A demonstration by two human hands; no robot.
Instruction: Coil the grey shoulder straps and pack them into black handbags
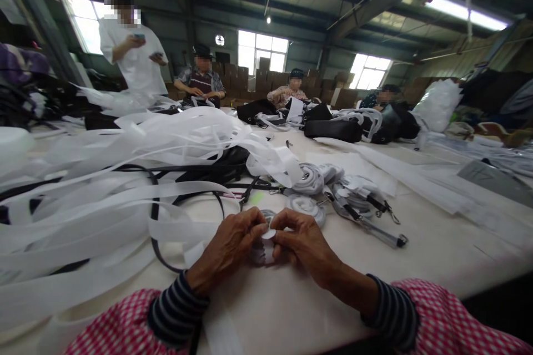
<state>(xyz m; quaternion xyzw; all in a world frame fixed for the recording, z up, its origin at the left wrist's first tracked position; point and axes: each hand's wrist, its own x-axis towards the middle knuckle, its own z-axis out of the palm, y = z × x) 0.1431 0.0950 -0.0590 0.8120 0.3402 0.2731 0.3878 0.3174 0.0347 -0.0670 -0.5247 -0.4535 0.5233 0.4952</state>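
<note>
Close to the table's near edge, my left hand (pixel 233 241) and my right hand (pixel 306 238) meet over a small strap coil (pixel 260 256) wrapped in white material. The left fingers are closed around its left side. My right thumb and forefinger pinch the rounded end of a white strip (pixel 268 234) on top of it. Part of the bundle is hidden behind the fingers. Just beyond my hands lie several wrapped strap coils (pixel 310 177), some with metal snap hooks (pixel 391 212).
Loose white strips (pixel 179 138) heap up on the left, with black straps (pixel 155 216) among them. Black bags (pixel 333 130) stand farther back. Flat translucent sheets (pixel 387 163) lie to the right. Several people are across the table, one standing person (pixel 133 58) at the left.
</note>
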